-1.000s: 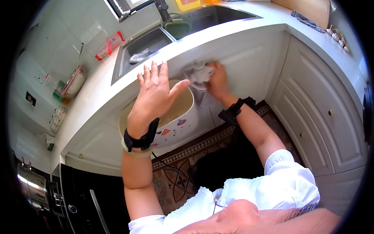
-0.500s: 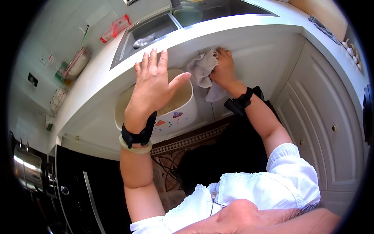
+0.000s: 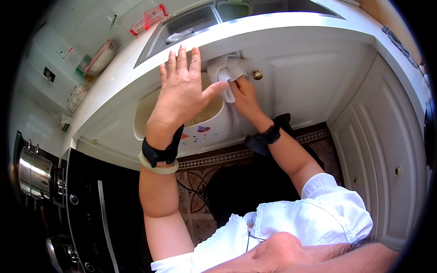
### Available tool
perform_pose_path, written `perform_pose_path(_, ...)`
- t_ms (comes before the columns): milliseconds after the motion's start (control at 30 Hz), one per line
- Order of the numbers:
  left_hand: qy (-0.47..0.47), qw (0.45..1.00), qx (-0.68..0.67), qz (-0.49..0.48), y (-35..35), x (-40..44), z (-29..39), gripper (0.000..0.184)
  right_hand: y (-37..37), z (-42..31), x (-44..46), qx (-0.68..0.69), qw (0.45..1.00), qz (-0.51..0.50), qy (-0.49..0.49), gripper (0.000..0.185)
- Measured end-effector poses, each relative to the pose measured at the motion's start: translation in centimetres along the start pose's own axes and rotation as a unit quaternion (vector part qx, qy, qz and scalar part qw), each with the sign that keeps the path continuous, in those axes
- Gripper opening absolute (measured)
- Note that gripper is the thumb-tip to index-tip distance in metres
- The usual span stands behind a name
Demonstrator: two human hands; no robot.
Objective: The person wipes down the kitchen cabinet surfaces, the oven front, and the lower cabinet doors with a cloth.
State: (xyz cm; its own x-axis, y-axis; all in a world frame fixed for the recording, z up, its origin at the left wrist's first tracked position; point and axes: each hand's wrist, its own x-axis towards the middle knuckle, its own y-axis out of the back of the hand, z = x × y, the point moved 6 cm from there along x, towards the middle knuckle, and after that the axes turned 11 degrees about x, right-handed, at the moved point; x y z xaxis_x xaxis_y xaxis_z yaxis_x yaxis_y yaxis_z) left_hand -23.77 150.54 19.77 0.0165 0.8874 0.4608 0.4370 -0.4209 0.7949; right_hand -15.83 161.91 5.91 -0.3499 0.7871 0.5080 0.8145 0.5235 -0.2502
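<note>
Over the rim of a white bin (image 3: 214, 129) on the cabinet front, my left hand (image 3: 180, 93) is held up with its fingers spread. Its fingertips reach the front edge of the white counter (image 3: 123, 61); whether they touch it I cannot tell. A pale grey cloth (image 3: 226, 69) is bunched in my right hand (image 3: 246, 96), whose fingers are closed on it. That cloth lies against the cabinet door (image 3: 309, 68) just right of the bin, left of a brass knob (image 3: 257, 75). Coloured stickers mark the bin's front.
A sink (image 3: 191, 27) with a green basket (image 3: 234, 9) is set into the counter. At left stand a bowl (image 3: 101, 59), a red-and-white packet (image 3: 149, 19) and a steel pot (image 3: 34, 173). Another grey cloth (image 3: 400, 43) lies at right, above more cabinet doors (image 3: 382, 154).
My right hand has moved left with the cloth, closer to the bin, uncovering the brass knob. The left hand keeps its spread pose. The view has shifted slightly.
</note>
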Motion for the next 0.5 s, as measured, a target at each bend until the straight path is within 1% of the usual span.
perform_pose_path(67,0.008,1.0,0.001,0.007,0.1,-0.1,0.5,0.102,-0.3,-0.4,-1.6,0.01,1.0,-0.02,0.018,0.028)
perform_pose_path(167,0.006,1.0,-0.009,0.019,0.5,-0.2,0.4,0.103,-0.5,1.5,-3.1,0.088,0.993,-0.07,-0.045,0.039)
perform_pose_path(267,0.01,1.0,0.001,0.022,0.6,-0.2,0.4,0.102,-0.2,5.1,-4.0,0.104,0.991,-0.072,-0.048,0.043)
perform_pose_path(367,0.007,1.0,-0.008,0.008,0.4,-0.1,0.3,0.103,-0.1,6.3,-5.5,0.159,0.986,-0.03,-0.047,0.039)
perform_pose_path(467,-0.001,1.0,-0.013,0.005,0.3,0.1,0.1,0.103,0.5,10.7,-7.2,0.101,0.995,-0.011,-0.006,0.035)
perform_pose_path(500,-0.001,1.0,-0.011,0.006,0.2,0.0,0.1,0.103,1.0,13.6,-7.9,0.097,0.994,0.011,-0.056,0.035)
